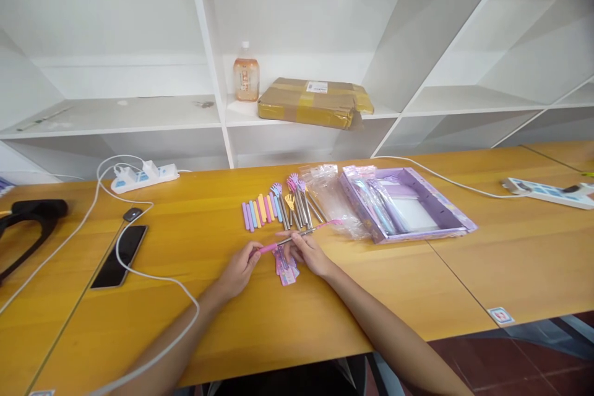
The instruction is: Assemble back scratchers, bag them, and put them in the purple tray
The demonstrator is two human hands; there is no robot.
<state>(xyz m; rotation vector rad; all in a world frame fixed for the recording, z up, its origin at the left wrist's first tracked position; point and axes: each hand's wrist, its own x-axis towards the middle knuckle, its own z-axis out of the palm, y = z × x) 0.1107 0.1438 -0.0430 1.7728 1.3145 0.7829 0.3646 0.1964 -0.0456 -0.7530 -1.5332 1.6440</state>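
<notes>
A back scratcher [268,249] with a pink handle, a metal rod and a pink claw end lies across both hands above the table. My left hand [240,267] is closed around the handle end. On the metal rod, the fingers of my right hand [307,253] are pinched. Beneath the scratcher lies a small pile of pink and purple cards [286,273], partly covered by my right hand. Beyond my hands are a row of pastel handle sleeves [258,211] and several metal rods with hand-shaped scratcher heads [297,189] in purple, pink and yellow.
Clear plastic bags [331,198] lie beside a purple open box [429,232] holding wrapped items. To the left are a phone [119,258], a power strip [151,178] and a white cable crossing over my left forearm. A taped carton [306,105] and a bottle [245,77] stand on the shelf.
</notes>
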